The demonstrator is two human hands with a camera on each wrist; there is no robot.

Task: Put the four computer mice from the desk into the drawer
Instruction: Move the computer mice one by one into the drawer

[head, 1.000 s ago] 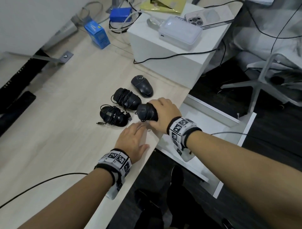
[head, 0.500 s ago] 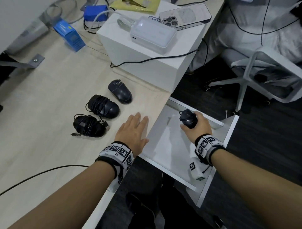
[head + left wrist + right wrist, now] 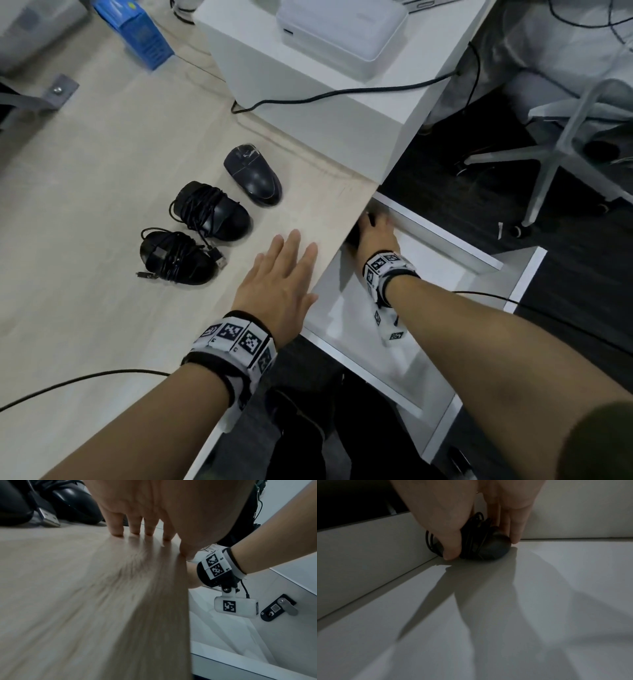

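Three black mice lie on the light wooden desk point(image 3: 102, 164): a bare mouse point(image 3: 252, 175) farthest back, a cable-wrapped mouse point(image 3: 214, 210) in the middle, and another cable-wrapped mouse point(image 3: 174, 257) nearest. My left hand point(image 3: 281, 274) rests flat on the desk by its edge, fingers straight point(image 3: 118, 526). My right hand point(image 3: 376, 236) reaches into the white open drawer point(image 3: 445, 246), partly under the desk edge. There it grips a fourth cable-wrapped black mouse point(image 3: 484, 546) between thumb and fingers, set on the drawer floor point(image 3: 505, 615) in the far corner.
A white box point(image 3: 308, 113) with a white device point(image 3: 339, 31) and a black cable stands at the desk's back. A blue carton point(image 3: 137, 34) lies at the far left. An office chair base point(image 3: 561, 137) stands on the dark floor to the right.
My right hand carried the mouse from the desk over the drawer and down into its far corner under the desk edge. The left hand stayed flat on the desk.
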